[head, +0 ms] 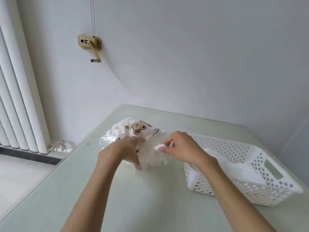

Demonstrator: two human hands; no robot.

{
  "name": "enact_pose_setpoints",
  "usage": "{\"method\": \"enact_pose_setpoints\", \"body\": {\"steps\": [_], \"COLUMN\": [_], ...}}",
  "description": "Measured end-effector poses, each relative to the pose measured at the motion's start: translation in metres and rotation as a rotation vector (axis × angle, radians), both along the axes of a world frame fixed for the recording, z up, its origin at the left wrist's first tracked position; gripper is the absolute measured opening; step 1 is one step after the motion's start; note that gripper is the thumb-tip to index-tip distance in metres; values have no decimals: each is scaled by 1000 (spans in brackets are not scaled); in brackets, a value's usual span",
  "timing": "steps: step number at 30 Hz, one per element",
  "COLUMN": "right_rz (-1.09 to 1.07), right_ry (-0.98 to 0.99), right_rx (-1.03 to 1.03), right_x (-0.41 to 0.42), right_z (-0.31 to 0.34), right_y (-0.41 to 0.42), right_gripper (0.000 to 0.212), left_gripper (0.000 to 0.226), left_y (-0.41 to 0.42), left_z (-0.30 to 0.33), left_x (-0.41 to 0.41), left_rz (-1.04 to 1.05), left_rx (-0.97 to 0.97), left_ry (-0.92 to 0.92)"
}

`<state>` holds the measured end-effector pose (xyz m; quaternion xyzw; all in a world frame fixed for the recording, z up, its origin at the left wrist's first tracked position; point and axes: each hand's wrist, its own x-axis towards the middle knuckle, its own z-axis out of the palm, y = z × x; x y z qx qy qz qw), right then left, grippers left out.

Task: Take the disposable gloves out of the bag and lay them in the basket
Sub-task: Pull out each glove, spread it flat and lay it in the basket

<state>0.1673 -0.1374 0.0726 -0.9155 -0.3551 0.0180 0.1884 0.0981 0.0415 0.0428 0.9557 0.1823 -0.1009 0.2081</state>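
Translucent white disposable gloves (pixel 154 158) bulge from the mouth of a clear plastic bag (pixel 132 129) printed with a cartoon bear and small lettering too blurred to read for certain, lying on the pale green desk (pixel 117 198). The right hand (pixel 180 146) pinches a fold of glove between thumb and curled fingers, while the left hand (pixel 127 153) grips the bag's mouth. Just right, the white perforated basket (pixel 274 186) already holds gloves.
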Motion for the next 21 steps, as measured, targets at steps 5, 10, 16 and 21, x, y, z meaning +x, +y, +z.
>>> {"method": "enact_pose_setpoints", "body": {"steps": [5,10,16,21], "right_rz": [43,-30,-2,48], "right_ry": [-82,-6,60,104], "right_rx": [118,407,607,613], "right_x": [-2,11,15,8], "right_z": [-6,0,20,25], "right_y": [-3,0,2,17], "right_gripper": [18,21,19,18], "left_gripper": [82,76,78,56], "left_y": [10,16,19,1], "left_z": [-10,-7,14,23], "left_x": [2,1,-10,-2], "left_rz": [41,35,-50,-128], "left_rx": [89,12,-80,-184], "left_ry": [-248,-223,-229,-440]}}
